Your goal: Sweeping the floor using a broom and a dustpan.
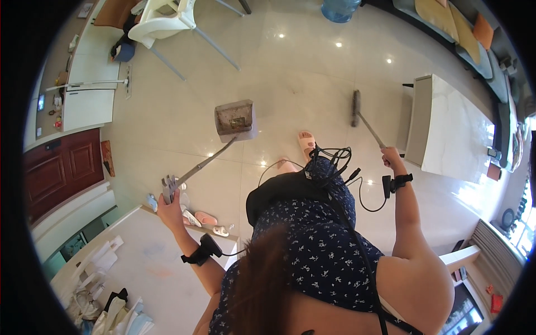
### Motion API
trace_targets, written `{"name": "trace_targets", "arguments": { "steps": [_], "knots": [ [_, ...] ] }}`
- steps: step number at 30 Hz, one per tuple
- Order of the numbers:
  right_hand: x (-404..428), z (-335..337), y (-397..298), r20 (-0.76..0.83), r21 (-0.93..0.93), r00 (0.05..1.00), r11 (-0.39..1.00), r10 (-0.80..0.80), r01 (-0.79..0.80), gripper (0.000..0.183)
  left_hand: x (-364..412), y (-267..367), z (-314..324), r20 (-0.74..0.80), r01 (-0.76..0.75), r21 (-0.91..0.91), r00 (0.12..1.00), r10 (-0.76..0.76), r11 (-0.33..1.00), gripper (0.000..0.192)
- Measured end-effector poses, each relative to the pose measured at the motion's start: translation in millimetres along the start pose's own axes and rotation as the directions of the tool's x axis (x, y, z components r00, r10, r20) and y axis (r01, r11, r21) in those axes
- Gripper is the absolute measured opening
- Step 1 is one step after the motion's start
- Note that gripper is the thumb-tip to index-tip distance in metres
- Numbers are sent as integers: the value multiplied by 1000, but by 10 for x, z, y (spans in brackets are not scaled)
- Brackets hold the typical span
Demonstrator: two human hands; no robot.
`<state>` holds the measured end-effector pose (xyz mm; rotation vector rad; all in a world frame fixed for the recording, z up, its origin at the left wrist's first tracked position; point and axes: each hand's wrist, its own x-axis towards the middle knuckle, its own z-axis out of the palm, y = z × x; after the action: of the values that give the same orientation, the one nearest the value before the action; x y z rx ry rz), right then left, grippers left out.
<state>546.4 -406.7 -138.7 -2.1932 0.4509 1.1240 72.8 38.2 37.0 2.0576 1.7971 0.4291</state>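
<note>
My left hand [169, 209] grips the comb-toothed top of a long-handled dustpan [234, 113]. The pan rests on the glossy tiled floor [289, 104] ahead of me to the left, with dirt inside it. On the other side, my right hand [391, 158] is closed around the handle of a broom [356, 108]. The broom's dark bristle head lies on or just above the floor, well apart from the dustpan. A faint patch of debris [296, 91] shows on the tiles between the two. Both wrists carry strapped devices with cables.
A marble-topped coffee table [450, 125] stands close to my right hand, with a sofa [473, 54] beyond it. A white chair [167, 21] and a blue water bottle [340, 10] are ahead. Several shoes [205, 217] lie beside a white surface [167, 259] at left. A red-brown door [63, 176] is far left.
</note>
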Motion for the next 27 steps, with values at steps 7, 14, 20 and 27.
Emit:
{"name": "trace_targets", "arguments": {
  "steps": [7,14,20,27],
  "knots": [
    [995,-82,430,-36,-233,998,972,-50,40,25,-37,379,-70,15,-54,14,998,53,998,24],
    [1063,666,-283,356,-759,790,339,-499,556,22,-47,584,-97,10,-117,52,993,117,992,30],
    [233,1023,-1007,379,-675,843,509,-381,534,19,-250,643,-56,55,-117,57,992,114,992,29],
    [-444,1459,-1063,423,-594,651,350,-630,724,25,-341,380,-52,28,-109,54,994,107,993,29]
  ]
}}
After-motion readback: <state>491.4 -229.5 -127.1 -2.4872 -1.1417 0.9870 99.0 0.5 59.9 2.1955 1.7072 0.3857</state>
